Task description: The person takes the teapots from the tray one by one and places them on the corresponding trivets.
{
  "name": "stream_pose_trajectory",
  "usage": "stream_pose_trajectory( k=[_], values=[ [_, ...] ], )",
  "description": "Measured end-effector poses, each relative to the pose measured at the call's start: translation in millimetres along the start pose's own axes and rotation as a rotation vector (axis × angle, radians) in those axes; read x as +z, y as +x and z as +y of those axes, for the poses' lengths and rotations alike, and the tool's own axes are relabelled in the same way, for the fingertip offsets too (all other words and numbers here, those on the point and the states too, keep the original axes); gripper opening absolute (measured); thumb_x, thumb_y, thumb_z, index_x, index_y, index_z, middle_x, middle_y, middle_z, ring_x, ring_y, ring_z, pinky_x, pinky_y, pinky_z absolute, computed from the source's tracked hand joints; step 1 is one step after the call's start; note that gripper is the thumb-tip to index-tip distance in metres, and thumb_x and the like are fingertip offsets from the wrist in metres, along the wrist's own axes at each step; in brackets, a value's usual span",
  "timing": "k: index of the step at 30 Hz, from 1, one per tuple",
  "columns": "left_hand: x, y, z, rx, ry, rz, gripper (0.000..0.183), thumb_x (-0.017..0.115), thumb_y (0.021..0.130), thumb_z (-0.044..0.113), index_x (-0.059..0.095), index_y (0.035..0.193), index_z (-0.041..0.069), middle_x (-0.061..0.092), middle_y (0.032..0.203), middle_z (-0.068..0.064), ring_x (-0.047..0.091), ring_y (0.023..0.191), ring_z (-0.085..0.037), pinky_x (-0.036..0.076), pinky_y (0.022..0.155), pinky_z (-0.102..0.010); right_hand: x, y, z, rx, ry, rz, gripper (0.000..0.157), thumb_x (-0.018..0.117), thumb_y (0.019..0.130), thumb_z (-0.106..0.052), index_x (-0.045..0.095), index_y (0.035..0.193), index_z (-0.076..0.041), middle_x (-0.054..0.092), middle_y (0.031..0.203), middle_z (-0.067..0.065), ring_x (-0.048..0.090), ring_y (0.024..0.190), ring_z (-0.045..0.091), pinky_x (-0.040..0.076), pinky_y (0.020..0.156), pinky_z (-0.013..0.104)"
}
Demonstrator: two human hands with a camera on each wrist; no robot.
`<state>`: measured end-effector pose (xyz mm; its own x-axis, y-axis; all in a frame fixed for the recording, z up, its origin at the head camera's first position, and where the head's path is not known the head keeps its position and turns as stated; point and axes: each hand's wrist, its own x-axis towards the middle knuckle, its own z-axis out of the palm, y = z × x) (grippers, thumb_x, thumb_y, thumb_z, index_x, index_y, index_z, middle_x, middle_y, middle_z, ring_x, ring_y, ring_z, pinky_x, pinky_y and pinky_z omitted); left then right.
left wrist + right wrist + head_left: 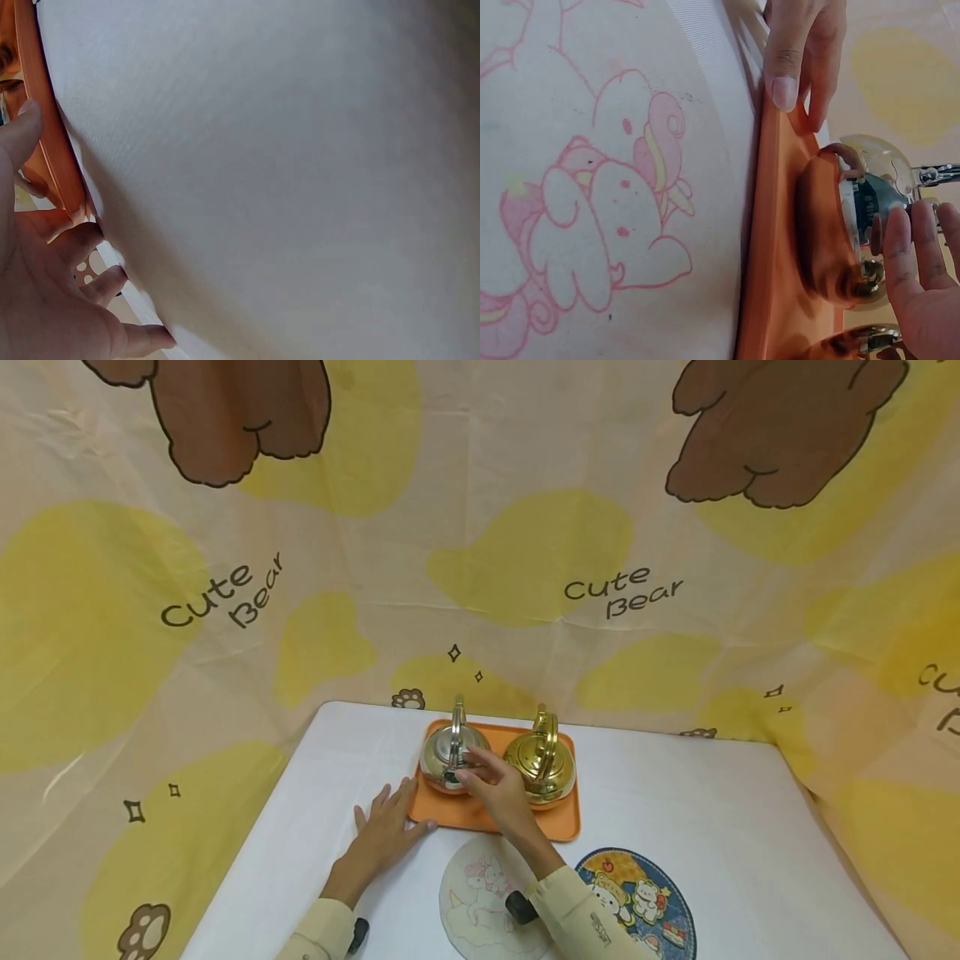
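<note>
A silver kettle (444, 758) with an arched top handle stands on the left of an orange tray (457, 814). Beside it, on the tray's right half, is a gold kettle (543, 768) of the same form. My right hand (498, 789) reaches over the tray to the near side of the silver kettle, its fingers extended close to the handle; contact cannot be made out. The left hand (386, 831) lies with spread fingers at the tray's left front corner, fingertips on the table and thumb by the tray's rim (52, 142).
Two round mats lie in front of the tray on the white table (360, 752): a pale one (468, 893) with pink line drawings, partly under my right forearm, and a blue cartoon one (648, 893). A printed curtain (510, 643) rises behind the table.
</note>
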<state>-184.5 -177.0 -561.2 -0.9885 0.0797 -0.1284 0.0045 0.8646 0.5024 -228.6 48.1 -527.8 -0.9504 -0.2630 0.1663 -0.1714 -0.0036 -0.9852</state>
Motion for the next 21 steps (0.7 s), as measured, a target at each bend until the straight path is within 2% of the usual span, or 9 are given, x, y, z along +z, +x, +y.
stream_pose_trajectory(
  k=[7,15,21],
  values=[
    [0.1,0.0,0.3,0.000,-0.005,0.000,0.091,0.066,0.099,0.059,0.032,0.167,0.010,0.031,0.173,-0.017,0.019,0.159,-0.051,0.002,0.115,-0.087,2.7,4.4,-1.9,-0.005,-0.042,-0.004,0.051,0.074,0.102,-0.019,0.060,0.151,-0.014,0.068,0.142,0.010,0.069,0.121,0.035,0.060,0.089,0.024],
    [2.0,1.5,-2.8,0.006,-0.017,-0.007,0.090,0.066,0.100,0.059,0.031,0.168,0.011,0.029,0.174,-0.016,0.018,0.160,-0.051,0.000,0.115,-0.087,7.5,9.7,-6.4,0.028,-0.023,-0.010,0.050,0.075,0.101,-0.023,0.062,0.150,-0.018,0.068,0.141,0.008,0.069,0.120,0.031,0.062,0.090,0.026],
    [2.5,3.1,-3.9,0.010,-0.024,-0.009,0.090,0.066,0.100,0.059,0.031,0.168,0.011,0.029,0.174,-0.016,0.017,0.160,-0.051,-0.001,0.115,-0.087,10.2,14.6,-7.2,0.023,-0.016,-0.018,0.050,0.074,0.102,-0.021,0.062,0.150,-0.016,0.068,0.141,0.009,0.069,0.119,0.028,0.060,0.088,0.024]
  ],
)
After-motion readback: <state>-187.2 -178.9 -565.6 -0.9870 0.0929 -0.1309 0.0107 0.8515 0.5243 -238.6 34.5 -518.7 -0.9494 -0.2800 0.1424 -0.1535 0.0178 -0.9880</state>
